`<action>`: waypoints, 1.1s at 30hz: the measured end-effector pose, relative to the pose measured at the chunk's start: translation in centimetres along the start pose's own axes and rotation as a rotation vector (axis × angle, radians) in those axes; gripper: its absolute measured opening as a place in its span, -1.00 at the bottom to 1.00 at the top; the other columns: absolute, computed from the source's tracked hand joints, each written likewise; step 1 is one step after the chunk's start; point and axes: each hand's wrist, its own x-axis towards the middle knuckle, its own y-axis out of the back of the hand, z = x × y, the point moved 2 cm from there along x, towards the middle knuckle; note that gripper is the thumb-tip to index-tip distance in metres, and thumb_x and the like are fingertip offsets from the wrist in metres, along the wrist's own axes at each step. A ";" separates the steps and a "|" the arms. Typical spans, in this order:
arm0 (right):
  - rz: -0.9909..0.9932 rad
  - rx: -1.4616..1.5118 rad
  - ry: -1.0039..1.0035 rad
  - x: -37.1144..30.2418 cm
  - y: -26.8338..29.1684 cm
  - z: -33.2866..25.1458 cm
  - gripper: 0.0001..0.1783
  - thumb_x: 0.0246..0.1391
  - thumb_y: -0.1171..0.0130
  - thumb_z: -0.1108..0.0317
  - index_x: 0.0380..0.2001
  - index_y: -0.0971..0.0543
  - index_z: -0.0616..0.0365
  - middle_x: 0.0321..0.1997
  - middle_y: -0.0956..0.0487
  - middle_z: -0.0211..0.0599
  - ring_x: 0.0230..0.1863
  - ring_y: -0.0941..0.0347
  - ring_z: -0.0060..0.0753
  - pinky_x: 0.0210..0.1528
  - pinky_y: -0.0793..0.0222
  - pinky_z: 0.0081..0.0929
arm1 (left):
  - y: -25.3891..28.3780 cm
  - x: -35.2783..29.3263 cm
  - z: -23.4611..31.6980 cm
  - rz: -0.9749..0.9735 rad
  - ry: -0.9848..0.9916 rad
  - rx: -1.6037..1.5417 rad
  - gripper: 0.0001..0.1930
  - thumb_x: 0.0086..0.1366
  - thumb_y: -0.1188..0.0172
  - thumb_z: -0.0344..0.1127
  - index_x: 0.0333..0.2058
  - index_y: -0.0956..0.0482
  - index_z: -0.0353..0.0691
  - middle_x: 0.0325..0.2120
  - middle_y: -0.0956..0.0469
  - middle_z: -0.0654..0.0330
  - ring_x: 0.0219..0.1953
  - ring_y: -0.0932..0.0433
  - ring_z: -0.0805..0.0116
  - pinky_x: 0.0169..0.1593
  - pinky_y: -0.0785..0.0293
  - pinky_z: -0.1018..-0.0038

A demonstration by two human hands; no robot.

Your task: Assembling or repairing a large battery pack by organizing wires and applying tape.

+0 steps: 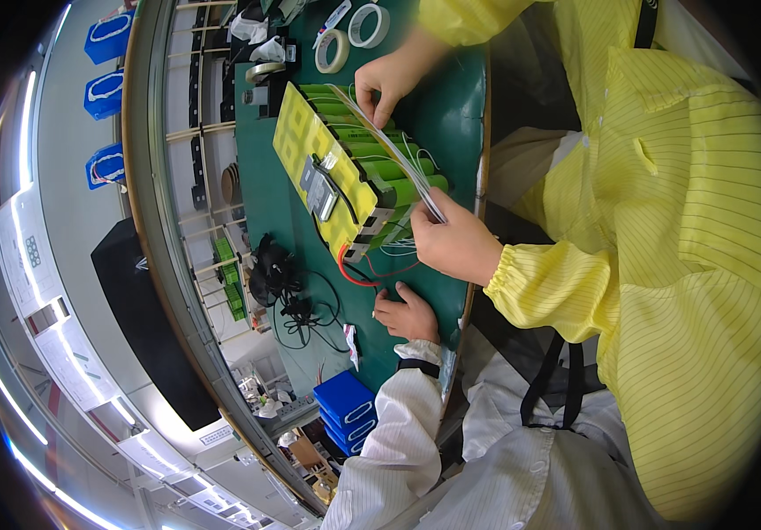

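Note:
Two arms in yellow sleeves are mine, reaching in from the right side of the picture. My left hand (pixel 453 238) is closed round the lower end of a flat bundle of thin white wires (pixel 411 173). Further up, my right hand (pixel 391 81) pinches the same bundle with its fingertips. Beneath lies a battery pack (pixel 371 159) of green cylindrical cells, its side covered by a yellow insulating board (pixel 310 150). A small circuit board (pixel 320 190) sits on that yellow face. Red and black leads (pixel 358 276) curve from the pack's lower end.
A co-worker's hand (pixel 408 315), in a white sleeve, rests on the green table (pixel 310 353) below the pack. Blue wrapped packs (pixel 345 399) are stacked near it. Black cables (pixel 296 305) lie left of it; tape rolls (pixel 332 51) lie at the top. Shelving (pixel 208 177) stands beyond.

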 end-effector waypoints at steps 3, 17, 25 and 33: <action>0.000 0.012 0.001 0.3 0.2 -0.2 -0.77 0.09 -0.35 0.31 -0.54 -0.62 0.23 -0.65 -0.53 -0.37 -0.56 -0.48 -0.55 -0.48 -0.38 -0.57 | 0.2 0.1 -0.1 0.012 0.006 0.003 -0.50 0.36 -0.10 0.07 0.06 -0.38 -0.21 0.02 -0.40 -0.06 0.12 -0.38 -0.13 0.12 -0.28 0.01; 0.001 -0.024 0.002 0.5 0.3 -0.4 -0.73 0.16 -0.30 0.26 -0.55 -0.60 0.15 -0.65 -0.54 -0.39 -0.57 -0.49 -0.54 -0.45 -0.40 -0.58 | 0.3 0.3 -0.5 0.012 0.036 0.017 -0.50 0.37 -0.07 0.11 0.05 -0.39 -0.16 0.09 -0.38 -0.01 0.13 -0.41 -0.11 0.16 -0.27 0.03; 0.006 0.011 -0.010 0.2 0.1 -0.5 -0.75 0.09 -0.36 0.31 -0.54 -0.61 0.24 -0.65 -0.53 -0.36 -0.57 -0.47 -0.56 -0.48 -0.38 -0.57 | 0.0 0.1 -0.3 0.019 0.012 0.009 -0.50 0.37 -0.07 0.12 0.04 -0.40 -0.17 0.07 -0.39 -0.01 0.12 -0.41 -0.11 0.15 -0.28 0.04; 0.045 0.035 -0.026 1.1 0.4 -0.9 -0.75 0.08 -0.36 0.32 -0.58 -0.59 0.22 -0.68 -0.51 -0.38 -0.60 -0.45 -0.57 -0.51 -0.36 -0.56 | 0.4 0.7 -1.0 0.046 0.025 0.013 -0.50 0.37 -0.08 0.10 0.05 -0.39 -0.18 0.05 -0.39 -0.04 0.12 -0.39 -0.13 0.14 -0.27 0.02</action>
